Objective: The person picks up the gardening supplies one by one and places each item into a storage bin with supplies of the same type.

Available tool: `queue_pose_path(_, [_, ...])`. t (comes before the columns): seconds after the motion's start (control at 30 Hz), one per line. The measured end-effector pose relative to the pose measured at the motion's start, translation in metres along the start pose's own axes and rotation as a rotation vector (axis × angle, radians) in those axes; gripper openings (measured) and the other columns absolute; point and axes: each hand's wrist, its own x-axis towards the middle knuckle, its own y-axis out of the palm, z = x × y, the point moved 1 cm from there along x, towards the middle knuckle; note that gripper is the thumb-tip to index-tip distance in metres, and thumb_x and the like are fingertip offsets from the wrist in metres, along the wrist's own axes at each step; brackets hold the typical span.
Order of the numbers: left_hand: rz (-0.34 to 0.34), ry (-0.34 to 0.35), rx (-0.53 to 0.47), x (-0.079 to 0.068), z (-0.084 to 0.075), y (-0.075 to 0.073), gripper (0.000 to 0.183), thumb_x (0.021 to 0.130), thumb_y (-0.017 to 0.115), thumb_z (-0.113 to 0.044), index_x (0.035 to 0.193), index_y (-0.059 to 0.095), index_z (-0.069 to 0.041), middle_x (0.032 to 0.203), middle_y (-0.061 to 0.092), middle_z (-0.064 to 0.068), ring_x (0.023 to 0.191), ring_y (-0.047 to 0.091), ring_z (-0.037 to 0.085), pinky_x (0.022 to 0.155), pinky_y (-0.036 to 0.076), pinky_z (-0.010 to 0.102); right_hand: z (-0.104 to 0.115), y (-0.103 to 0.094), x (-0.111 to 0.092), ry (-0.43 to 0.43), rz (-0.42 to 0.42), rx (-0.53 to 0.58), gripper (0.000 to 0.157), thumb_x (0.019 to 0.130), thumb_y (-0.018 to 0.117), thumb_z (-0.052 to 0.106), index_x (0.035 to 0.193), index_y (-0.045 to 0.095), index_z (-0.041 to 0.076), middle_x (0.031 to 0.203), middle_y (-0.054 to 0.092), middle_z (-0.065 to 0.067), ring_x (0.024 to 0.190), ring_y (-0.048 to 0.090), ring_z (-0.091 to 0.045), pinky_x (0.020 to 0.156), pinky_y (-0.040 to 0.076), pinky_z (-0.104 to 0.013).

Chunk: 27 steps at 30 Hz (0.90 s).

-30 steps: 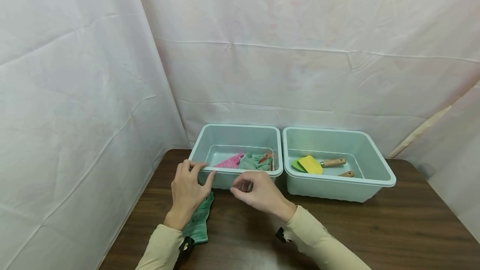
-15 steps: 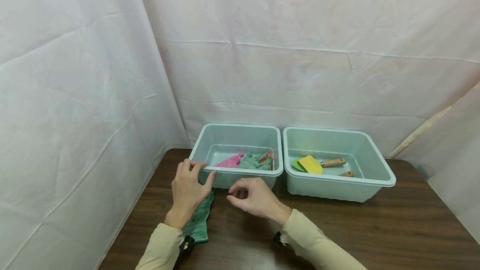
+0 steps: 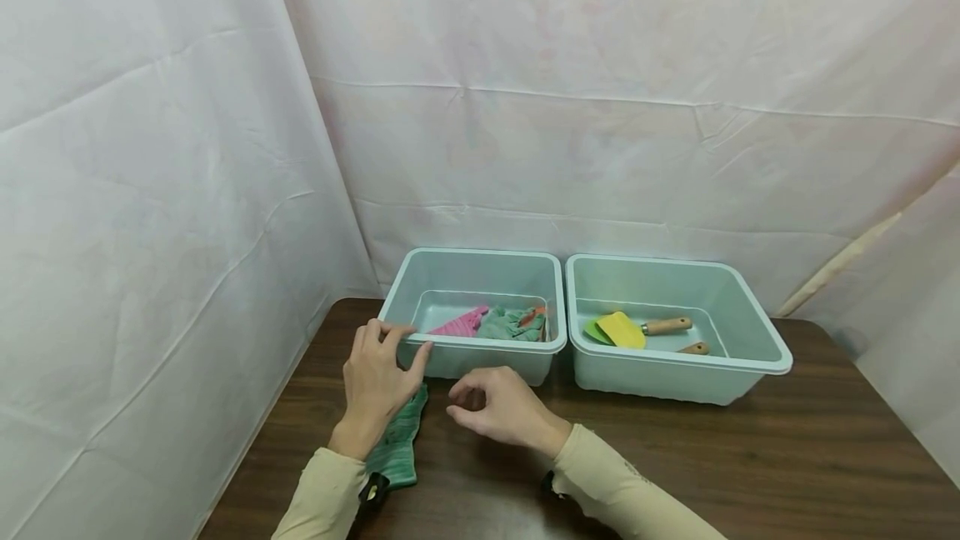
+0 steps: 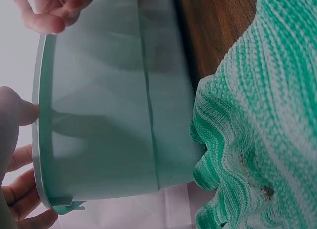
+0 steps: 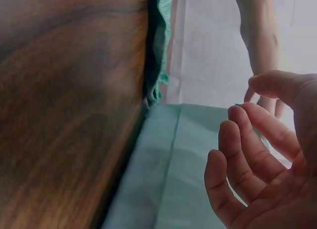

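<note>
My left hand [image 3: 375, 373] holds the front rim of the left pale green bin [image 3: 480, 253] near its left corner, fingers curled over it and thumb outside. In the left wrist view the thumb [image 4: 25, 110] meets the rim. My right hand [image 3: 502, 407] hovers in front of that bin, fingers loosely curled and holding nothing. A green striped knitted fabric piece [image 3: 397, 457] with a ruffled edge lies on the table under my left forearm, partly hidden. Inside the bin are a pink striped fabric piece [image 3: 465, 322] and a crumpled green one [image 3: 506, 324] with orange beside it.
A second pale green bin [image 3: 675, 386] stands close on the right. It holds a yellow-bladed tool [image 3: 622, 330], a green blade [image 3: 595, 330] and wooden handles [image 3: 667, 325]. White sheeting [image 3: 525, 148] hangs behind and on the left of the dark wooden table [image 3: 675, 457].
My right hand has moved toward me and a little left, away from the bin's front wall, and its fingers have spread slightly. The left hand keeps its place on the rim.
</note>
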Motion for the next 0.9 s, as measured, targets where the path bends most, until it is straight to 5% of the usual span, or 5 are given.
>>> queue_pose_path(0.6, [-0.004,0.014,0.005,-0.001,-0.001,0.0,0.037,0.088,0.085,-0.043,0.109,0.081,-0.012,0.1,0.06,0.014,0.089,0.059,0.034,0.054,0.055,0.046,-0.003,0.023,0.001,0.024,0.063,-0.028,0.023,0.096,0.08,0.03,0.112,0.082,0.012,0.091,0.079,0.0,0.068,0.058,0.01,0.066,0.05,-0.012])
queue_pose_path(0.9, [-0.022,0.027,0.005,-0.001,0.001,0.001,0.036,0.088,0.085,-0.042,0.108,0.081,-0.012,0.1,0.061,0.015,0.087,0.059,0.034,0.053,0.054,0.046,-0.005,0.035,0.006,0.026,0.075,-0.042,0.026,0.096,0.081,0.032,0.115,0.08,0.015,0.09,0.076,0.01,0.068,0.058,0.01,0.066,0.049,-0.011])
